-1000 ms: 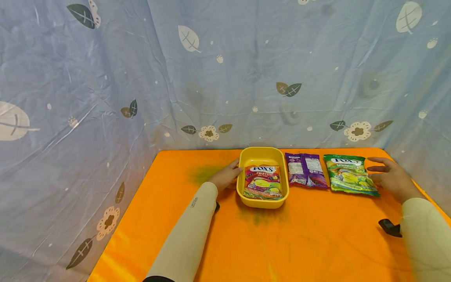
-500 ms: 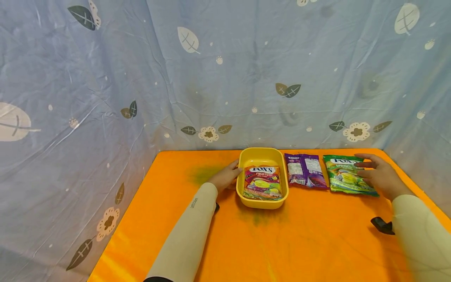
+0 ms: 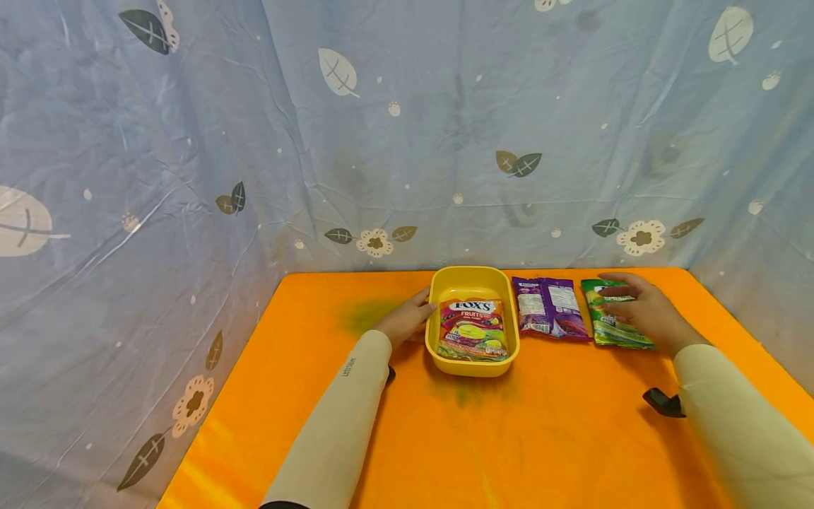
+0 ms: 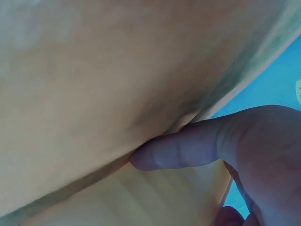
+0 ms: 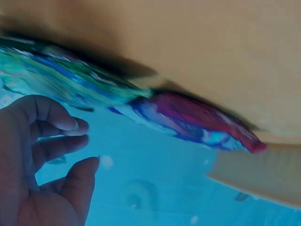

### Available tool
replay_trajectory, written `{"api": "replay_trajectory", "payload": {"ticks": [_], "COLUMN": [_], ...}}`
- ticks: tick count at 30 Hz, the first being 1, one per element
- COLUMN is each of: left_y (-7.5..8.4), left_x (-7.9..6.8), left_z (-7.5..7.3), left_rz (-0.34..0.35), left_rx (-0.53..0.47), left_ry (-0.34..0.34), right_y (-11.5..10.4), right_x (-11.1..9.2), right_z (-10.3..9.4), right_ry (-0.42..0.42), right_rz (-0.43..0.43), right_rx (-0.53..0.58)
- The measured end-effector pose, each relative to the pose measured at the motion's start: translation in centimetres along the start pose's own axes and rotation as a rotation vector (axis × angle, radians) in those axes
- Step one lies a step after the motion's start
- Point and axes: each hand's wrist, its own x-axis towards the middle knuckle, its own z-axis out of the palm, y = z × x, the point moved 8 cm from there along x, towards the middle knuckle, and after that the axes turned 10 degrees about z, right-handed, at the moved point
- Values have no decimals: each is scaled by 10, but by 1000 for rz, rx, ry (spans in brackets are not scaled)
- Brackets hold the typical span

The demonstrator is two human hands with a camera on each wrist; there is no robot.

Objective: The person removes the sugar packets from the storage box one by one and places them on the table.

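My left hand (image 3: 403, 322) touches the left side of a yellow plastic tub (image 3: 472, 369). In the left wrist view a straight finger or thumb (image 4: 183, 149) lies against the tub's wall. Inside the tub lies a red-and-orange Fox's Fruits candy bag (image 3: 473, 331). My right hand (image 3: 649, 314) is over a green Fox's candy bag (image 3: 613, 332), covering its right part. Its fingers are loosely bent and hold nothing; the right wrist view shows a gap between thumb and fingers. Between tub and green bag lies a purple candy bag (image 3: 553, 309), printed back upward.
An orange cloth-covered table (image 3: 540, 438) lies beneath everything. A blue-grey curtain with leaf and flower prints (image 3: 407, 141) stands behind the table and along its sides. A black piece (image 3: 663, 403) sticks out by the right sleeve.
My right hand has moved left, from the green bag's right edge to over the bag. The left hand, tub and bags have stayed in place.
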Motion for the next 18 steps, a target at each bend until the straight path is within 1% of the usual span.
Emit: {"api": "replay_trajectory", "payload": {"ticks": [3, 9, 18], "left_y": [2, 3, 2], "left_x": [-1, -1, -2], "left_z": [1, 2, 0], "left_rz": [1, 9, -7], "left_rx": [1, -11, 23], "left_ry": [-2, -6, 7], "right_y": [-5, -13, -34], "right_x": [1, -1, 3], "right_z": [7, 18, 37], "right_ry": [-12, -23, -61], "right_rz": [-8, 1, -7], "right_rx": [36, 53, 126]}}
